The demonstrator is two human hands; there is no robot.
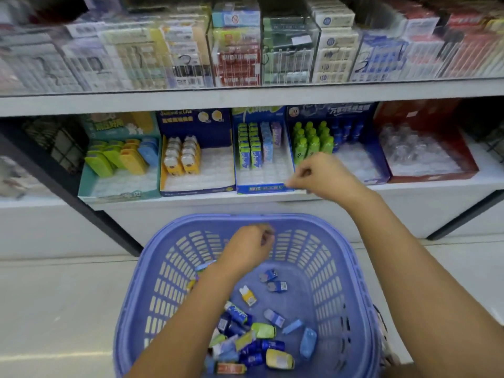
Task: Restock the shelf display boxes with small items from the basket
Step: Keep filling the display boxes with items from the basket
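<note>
A purple plastic basket (338, 257) stands on the floor below me. Several small packets (261, 331) in blue, green, yellow and white lie loose on its bottom. My left hand (245, 249) hovers over the basket's far side with its fingers curled under; anything inside them is hidden. My right hand (321, 177) is raised at the front right corner of the blue display box (261, 188), fingers curled with thumb and forefinger together, and nothing shows between them. That box holds rows of green and light-blue packs (252, 148) at its back left.
On the same shelf stand a teal box (120, 186), a yellow-edged navy box (196, 188), a blue box with green bottles (313, 143) and a red box (431, 174). The shelf above (245, 98) carries clear cases of cartons. A dark shelf post (81, 203) slants at left.
</note>
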